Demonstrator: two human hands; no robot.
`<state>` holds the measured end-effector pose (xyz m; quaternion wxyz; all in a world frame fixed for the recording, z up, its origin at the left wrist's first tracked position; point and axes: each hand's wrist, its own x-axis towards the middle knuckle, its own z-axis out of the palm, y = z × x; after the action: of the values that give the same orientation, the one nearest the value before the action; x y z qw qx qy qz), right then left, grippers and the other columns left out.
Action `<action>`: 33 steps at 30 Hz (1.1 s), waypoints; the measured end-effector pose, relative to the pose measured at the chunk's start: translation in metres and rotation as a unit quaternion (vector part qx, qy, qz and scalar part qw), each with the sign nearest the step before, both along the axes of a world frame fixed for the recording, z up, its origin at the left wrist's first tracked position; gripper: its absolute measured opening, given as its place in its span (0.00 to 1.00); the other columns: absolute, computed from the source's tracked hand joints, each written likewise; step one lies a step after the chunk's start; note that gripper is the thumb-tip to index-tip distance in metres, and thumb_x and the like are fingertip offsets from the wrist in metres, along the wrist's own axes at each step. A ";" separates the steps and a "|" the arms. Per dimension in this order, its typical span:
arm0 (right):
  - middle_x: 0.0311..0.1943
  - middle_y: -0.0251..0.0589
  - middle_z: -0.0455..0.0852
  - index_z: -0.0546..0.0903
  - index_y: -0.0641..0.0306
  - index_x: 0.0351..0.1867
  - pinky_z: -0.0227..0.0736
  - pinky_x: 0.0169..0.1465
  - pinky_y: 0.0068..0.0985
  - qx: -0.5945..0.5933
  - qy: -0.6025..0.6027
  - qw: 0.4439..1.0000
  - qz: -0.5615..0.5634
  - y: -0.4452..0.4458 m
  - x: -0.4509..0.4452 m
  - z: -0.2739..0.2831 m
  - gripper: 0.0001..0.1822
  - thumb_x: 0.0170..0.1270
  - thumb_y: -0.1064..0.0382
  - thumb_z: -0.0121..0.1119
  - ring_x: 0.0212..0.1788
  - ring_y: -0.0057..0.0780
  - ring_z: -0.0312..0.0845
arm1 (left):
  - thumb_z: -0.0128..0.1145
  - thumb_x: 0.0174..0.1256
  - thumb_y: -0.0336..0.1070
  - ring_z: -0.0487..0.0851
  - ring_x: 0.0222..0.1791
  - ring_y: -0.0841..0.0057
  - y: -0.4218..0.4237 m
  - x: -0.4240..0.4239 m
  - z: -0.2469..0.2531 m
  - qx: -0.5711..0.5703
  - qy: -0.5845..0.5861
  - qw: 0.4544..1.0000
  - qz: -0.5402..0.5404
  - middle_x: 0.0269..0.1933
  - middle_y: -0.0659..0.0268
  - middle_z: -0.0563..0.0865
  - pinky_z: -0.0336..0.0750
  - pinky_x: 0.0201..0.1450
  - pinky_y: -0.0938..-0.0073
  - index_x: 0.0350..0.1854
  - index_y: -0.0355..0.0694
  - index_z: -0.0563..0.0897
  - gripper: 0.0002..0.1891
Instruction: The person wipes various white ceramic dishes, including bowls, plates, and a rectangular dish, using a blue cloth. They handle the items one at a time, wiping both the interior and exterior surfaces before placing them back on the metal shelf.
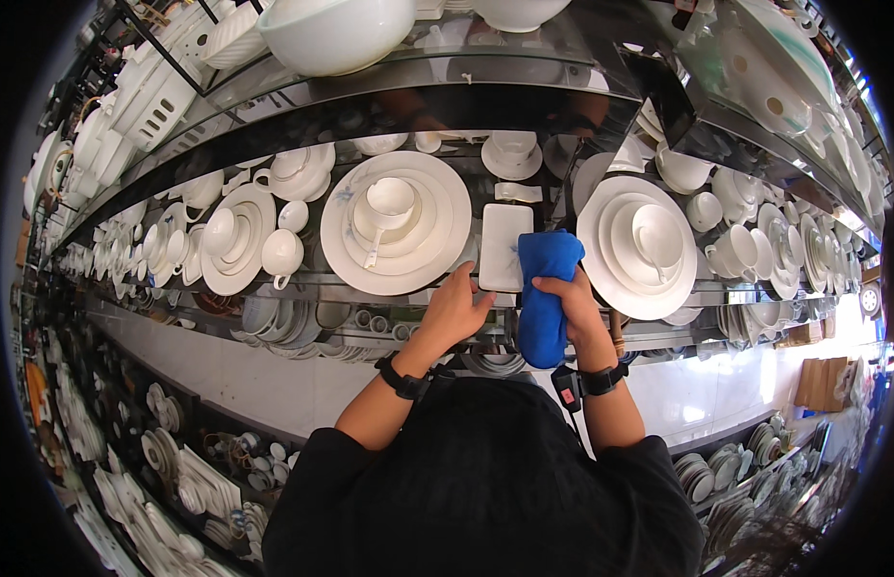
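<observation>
My right hand (pixel 578 297) grips a folded blue cloth (pixel 544 324), which covers part of the right side of a white rectangular dish (pixel 503 227). Just left of that dish, my left hand (pixel 455 306) hangs at the shelf's front edge, fingers apart and holding nothing. Its fingertips are close to the rim of a large white plate (pixel 338 256) that bears smaller stacked plates, a small bowl (pixel 389 200) and a spoon (pixel 373 249). To the right of the cloth stands another plate stack (pixel 602 278) topped with a bowl and spoon.
A dark upper shelf edge (pixel 374 108) runs above, carrying a large white bowl (pixel 338 32). Cups such as a white cup (pixel 282 252) crowd the shelf to both sides. Stacked bowls (pixel 277 324) sit on a lower shelf. Cardboard boxes (pixel 822 384) stand far right.
</observation>
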<state>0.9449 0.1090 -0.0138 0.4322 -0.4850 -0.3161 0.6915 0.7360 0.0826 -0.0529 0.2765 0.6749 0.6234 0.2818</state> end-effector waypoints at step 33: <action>0.44 0.52 0.76 0.76 0.66 0.43 0.71 0.52 0.39 0.378 -0.340 0.853 -0.115 -0.059 -0.057 0.021 0.21 0.43 0.74 0.65 0.48 0.54 0.74 | 0.44 0.64 0.15 0.79 0.58 0.62 -0.052 0.016 0.044 -0.218 -0.453 0.856 -0.122 0.65 0.56 0.70 0.87 0.44 0.64 0.74 0.44 0.53 0.36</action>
<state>0.8876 0.0502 0.0075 0.5241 -0.5216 -0.6225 0.2563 0.7523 0.0304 -0.0085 0.7003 0.4657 0.3876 0.3776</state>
